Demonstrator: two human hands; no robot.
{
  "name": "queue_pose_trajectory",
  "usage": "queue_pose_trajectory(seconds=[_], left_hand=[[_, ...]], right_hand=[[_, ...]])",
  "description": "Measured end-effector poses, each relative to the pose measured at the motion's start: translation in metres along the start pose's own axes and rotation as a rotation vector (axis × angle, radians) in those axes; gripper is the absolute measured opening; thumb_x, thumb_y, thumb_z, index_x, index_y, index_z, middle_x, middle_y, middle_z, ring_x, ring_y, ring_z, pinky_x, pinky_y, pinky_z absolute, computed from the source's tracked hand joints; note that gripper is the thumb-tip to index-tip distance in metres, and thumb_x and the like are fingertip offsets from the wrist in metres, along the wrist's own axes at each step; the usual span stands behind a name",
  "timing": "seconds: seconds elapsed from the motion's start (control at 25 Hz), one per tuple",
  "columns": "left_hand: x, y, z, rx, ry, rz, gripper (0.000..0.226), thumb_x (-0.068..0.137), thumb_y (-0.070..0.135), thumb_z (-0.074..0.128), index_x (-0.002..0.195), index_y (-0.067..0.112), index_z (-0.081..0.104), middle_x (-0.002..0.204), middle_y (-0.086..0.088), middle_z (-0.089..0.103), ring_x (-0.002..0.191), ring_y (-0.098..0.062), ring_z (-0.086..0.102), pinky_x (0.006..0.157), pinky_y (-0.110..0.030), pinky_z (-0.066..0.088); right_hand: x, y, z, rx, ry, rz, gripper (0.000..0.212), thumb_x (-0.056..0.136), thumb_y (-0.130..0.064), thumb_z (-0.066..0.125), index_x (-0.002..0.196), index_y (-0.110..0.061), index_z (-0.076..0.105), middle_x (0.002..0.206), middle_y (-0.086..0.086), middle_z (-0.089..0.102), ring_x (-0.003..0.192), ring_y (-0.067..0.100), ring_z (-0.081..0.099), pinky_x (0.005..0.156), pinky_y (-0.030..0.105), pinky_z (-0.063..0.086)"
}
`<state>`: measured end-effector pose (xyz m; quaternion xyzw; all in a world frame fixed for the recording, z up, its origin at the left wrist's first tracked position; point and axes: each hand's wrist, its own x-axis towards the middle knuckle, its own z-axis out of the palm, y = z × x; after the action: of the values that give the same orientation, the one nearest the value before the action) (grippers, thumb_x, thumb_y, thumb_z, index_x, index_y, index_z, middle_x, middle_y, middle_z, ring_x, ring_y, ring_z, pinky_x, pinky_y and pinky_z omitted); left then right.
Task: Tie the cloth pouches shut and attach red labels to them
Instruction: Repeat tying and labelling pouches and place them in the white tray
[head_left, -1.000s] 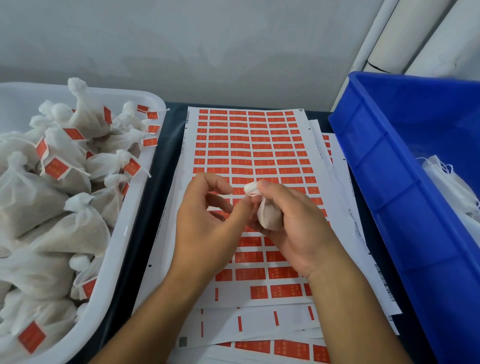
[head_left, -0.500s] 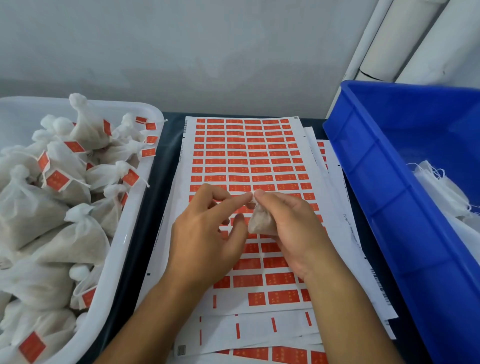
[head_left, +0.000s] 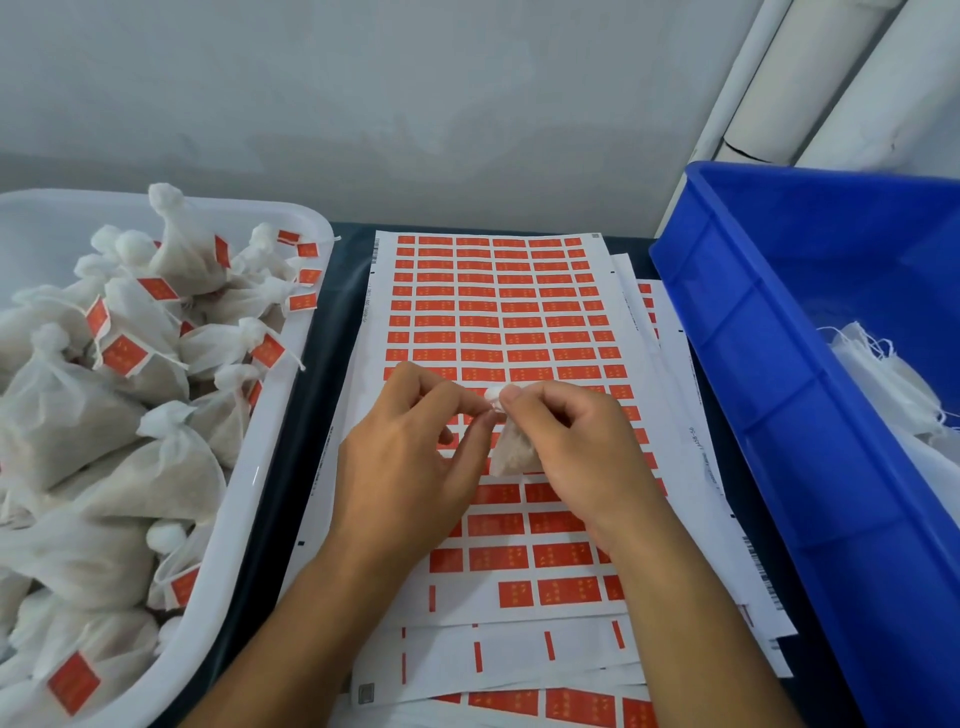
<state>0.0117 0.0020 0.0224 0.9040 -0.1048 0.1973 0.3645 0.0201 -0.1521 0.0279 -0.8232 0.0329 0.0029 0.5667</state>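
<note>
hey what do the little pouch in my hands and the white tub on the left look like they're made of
Pouch: thin white non-woven or gauzy fabric, matte; brownish filling shows through it. White tub: looks like moulded plastic, smooth and slightly glossy, with a rounded rim catching a highlight.

Head-worn camera looks down, close, over the table (head_left: 311, 415).

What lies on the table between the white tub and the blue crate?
Head view: stacked sheets of red labels, between white tub and blue crate.
</note>
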Motion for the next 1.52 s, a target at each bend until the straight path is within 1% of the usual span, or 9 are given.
queue_pose_trajectory(seconds=[0.2,0.28,0.44,0.56,0.76,0.92,1.16,1.4,1.52], left_hand=[[0.001,0.002,0.0,-0.016,-0.141,-0.166,0.015,0.098,0.042,0.058,0.085,0.036,0.056,0.094,0.023,0.055,0.08,-0.003,0.06,0.061,-0.008,0.043],[0.001,0.003,0.002,-0.233,-0.239,-0.317,0.023,0.103,0.033,0.05,0.081,0.033,0.056,0.081,0.017,0.062,0.079,-0.002,0.062,0.06,-0.011,0.047],[0.006,0.008,-0.003,-0.533,-0.362,-0.672,0.036,0.107,0.033,0.042,0.076,0.021,0.056,0.061,0.01,0.06,0.056,-0.006,0.057,0.061,-0.019,0.051],[0.012,0.009,-0.01,-1.037,-0.34,-0.906,0.027,0.098,0.025,0.048,0.074,0.016,0.055,0.063,0.0,0.049,0.054,-0.01,0.045,0.056,-0.026,0.046],[0.015,0.007,-0.021,-1.494,-0.256,-0.913,0.013,0.087,0.02,0.053,0.074,0.018,0.055,0.071,0.002,0.046,0.058,-0.009,0.04,0.049,-0.019,0.039],[0.016,0.006,-0.024,-1.612,-0.197,-0.876,0.017,0.086,0.018,0.051,0.07,0.018,0.055,0.071,0.002,0.046,0.058,-0.008,0.04,0.048,-0.018,0.038],[0.016,0.0,-0.024,-1.422,-0.135,-0.81,0.019,0.089,0.021,0.051,0.07,0.018,0.056,0.07,0.002,0.044,0.06,-0.008,0.04,0.055,-0.021,0.037],[0.017,-0.001,-0.024,-1.37,-0.043,-0.745,0.014,0.082,0.019,0.057,0.069,0.019,0.062,0.071,0.001,0.051,0.061,-0.007,0.046,0.053,-0.019,0.04],[0.016,-0.003,-0.022,-1.332,-0.062,-0.78,0.02,0.086,0.018,0.052,0.068,0.021,0.06,0.07,0.001,0.051,0.06,-0.008,0.047,0.054,-0.021,0.043]], right_hand=[[0.0,0.0,0.0,-0.056,-0.005,-0.082,0.021,0.098,-0.049,0.06,0.088,-0.036,0.073,0.085,-0.027,0.069,0.093,-0.007,0.065,0.066,0.01,0.049],[-0.001,-0.002,-0.001,-0.062,-0.009,-0.112,0.019,0.098,-0.049,0.059,0.091,-0.037,0.072,0.088,-0.028,0.068,0.094,-0.006,0.064,0.066,0.007,0.051],[-0.004,-0.006,0.001,-0.05,0.003,-0.156,0.009,0.101,-0.048,0.056,0.096,-0.042,0.06,0.097,-0.032,0.061,0.101,-0.01,0.058,0.066,0.002,0.047],[-0.006,-0.01,0.003,0.013,-0.014,-0.15,0.008,0.099,-0.053,0.055,0.101,-0.045,0.056,0.1,-0.029,0.06,0.102,-0.013,0.057,0.061,0.004,0.048],[-0.007,-0.014,0.002,0.245,-0.097,-0.121,0.012,0.097,-0.054,0.057,0.098,-0.043,0.061,0.095,-0.019,0.064,0.095,-0.003,0.064,0.068,0.008,0.051],[-0.007,-0.012,0.001,0.179,-0.099,-0.223,0.008,0.1,-0.046,0.06,0.1,-0.039,0.06,0.093,-0.018,0.063,0.093,0.002,0.065,0.071,0.011,0.052],[-0.008,-0.008,0.001,-0.134,-0.182,-0.307,0.038,0.086,-0.048,0.078,0.113,-0.053,0.054,0.102,-0.032,0.06,0.101,-0.009,0.061,0.065,0.004,0.05],[-0.006,-0.009,-0.001,-0.219,-0.148,-0.347,0.029,0.086,-0.05,0.076,0.101,-0.064,0.055,0.102,-0.054,0.05,0.108,-0.021,0.051,0.068,-0.005,0.042],[-0.006,-0.007,-0.003,-0.247,-0.123,-0.365,0.023,0.089,-0.053,0.072,0.105,-0.056,0.056,0.098,-0.049,0.054,0.107,-0.02,0.051,0.071,-0.006,0.041]])
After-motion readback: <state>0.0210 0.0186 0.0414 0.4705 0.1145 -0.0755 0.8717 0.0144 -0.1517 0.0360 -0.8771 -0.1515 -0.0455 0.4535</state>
